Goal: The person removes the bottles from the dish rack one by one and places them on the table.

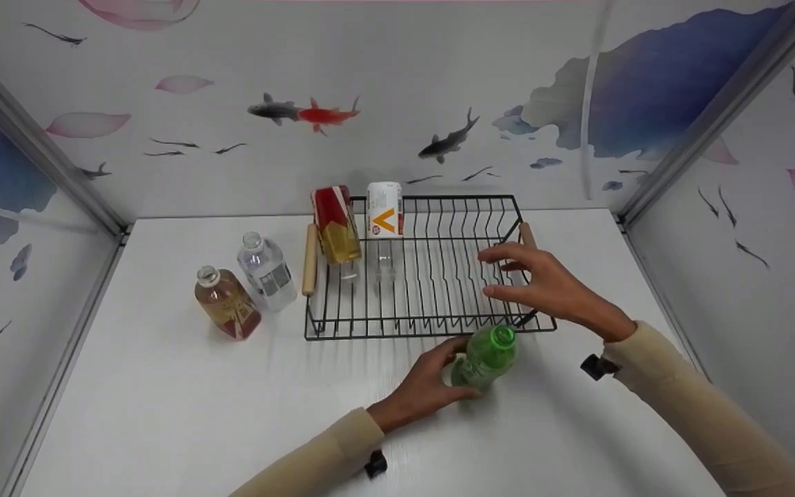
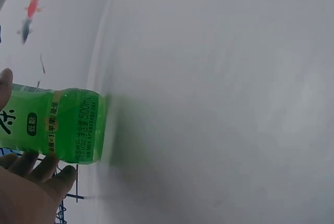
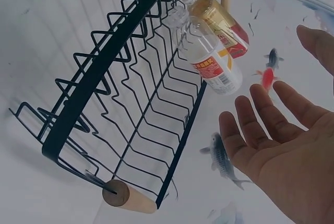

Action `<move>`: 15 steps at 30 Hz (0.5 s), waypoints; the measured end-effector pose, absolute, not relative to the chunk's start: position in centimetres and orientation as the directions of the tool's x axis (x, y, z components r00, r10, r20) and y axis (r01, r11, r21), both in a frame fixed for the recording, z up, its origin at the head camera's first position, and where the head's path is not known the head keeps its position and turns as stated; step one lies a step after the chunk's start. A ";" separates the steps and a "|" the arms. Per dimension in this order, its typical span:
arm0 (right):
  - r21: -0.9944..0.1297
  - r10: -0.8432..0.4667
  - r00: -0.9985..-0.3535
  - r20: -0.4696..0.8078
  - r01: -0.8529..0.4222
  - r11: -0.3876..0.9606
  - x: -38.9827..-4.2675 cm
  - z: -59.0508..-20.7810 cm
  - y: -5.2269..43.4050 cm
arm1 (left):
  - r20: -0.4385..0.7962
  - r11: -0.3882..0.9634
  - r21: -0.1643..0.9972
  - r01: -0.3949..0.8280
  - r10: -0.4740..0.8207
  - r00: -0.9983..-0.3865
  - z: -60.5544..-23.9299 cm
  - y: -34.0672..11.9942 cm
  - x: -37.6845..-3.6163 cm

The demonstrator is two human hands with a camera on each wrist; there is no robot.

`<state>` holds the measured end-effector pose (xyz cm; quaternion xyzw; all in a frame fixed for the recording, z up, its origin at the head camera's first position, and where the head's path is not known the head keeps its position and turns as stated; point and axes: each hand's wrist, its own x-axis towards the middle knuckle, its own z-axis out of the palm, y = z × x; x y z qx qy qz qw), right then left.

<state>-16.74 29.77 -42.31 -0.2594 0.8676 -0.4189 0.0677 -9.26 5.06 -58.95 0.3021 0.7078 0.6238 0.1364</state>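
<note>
Green bottle [image 1: 486,357]: upright on the table [image 1: 163,414], just before the rack's front edge; left hand [image 1: 425,386] curled round it. Right hand [image 1: 542,286]: fingers spread, holding nothing, over the wire rack [image 1: 432,324]. In the rack, far left: two upturned bottles [image 1: 359,221]. Left of rack: two standing bottles [image 1: 246,290].

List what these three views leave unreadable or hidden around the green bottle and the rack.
- Green bottle, left wrist view: neck and cap end cut off by the left edge; the left hand covers its underside.
- Green bottle, right wrist view: only a sliver shows at the top edge.
- Two upturned bottles in the rack, head view: label print too small to read.
- Right hand, head view: contact with the rack unclear.
</note>
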 end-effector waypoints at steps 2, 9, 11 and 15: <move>-0.764 -0.502 -0.859 0.100 -0.390 0.514 -16.9 -42.5 29.8 | 0.172 0.060 0.965 0.257 0.594 -0.786 -58.9 4.5 -9.0; -0.764 -0.494 -0.865 0.087 -0.377 0.525 -17.5 -42.9 29.9 | 0.150 0.136 0.951 0.277 0.580 -0.801 -58.2 2.2 -7.6; -0.766 -0.489 -0.869 0.076 -0.365 0.529 -17.7 -42.9 29.8 | 0.151 0.152 0.945 0.289 0.581 -0.800 -57.9 1.5 -7.2; -0.772 -0.483 -0.873 0.064 -0.350 0.531 -18.2 -43.1 29.5 | 0.136 0.173 0.942 0.288 0.588 -0.798 -57.5 0.0 -6.6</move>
